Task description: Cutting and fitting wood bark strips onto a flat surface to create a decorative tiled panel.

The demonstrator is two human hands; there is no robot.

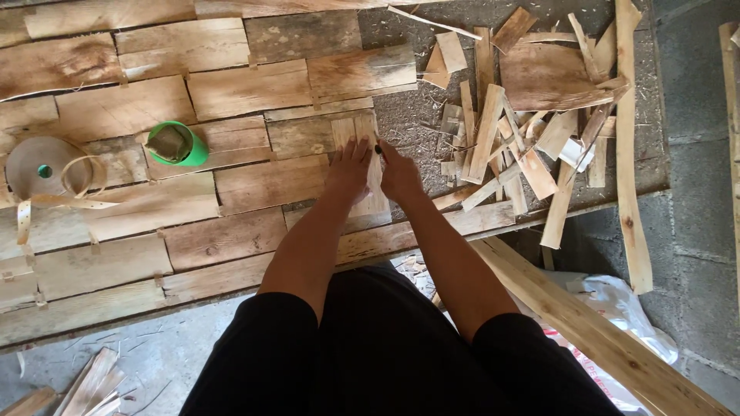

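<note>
Pressing left hand point(351, 171) on wood strip point(362, 166); right hand point(399, 176) beside

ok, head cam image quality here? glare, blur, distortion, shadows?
Head view: soft, even daylight, no glare, no hard shadows. Wide-angle bending shows in the long plank at the right. Slight softness over the left hand and right hand on the small wood piece; the scrap pile and green cup read clearly. The dark clothing at the bottom shows little detail.

Left hand point(349, 171) flat on pale veneer strip point(362, 154), right hand point(399, 173) beside, scrap pile point(516, 146) near
</note>
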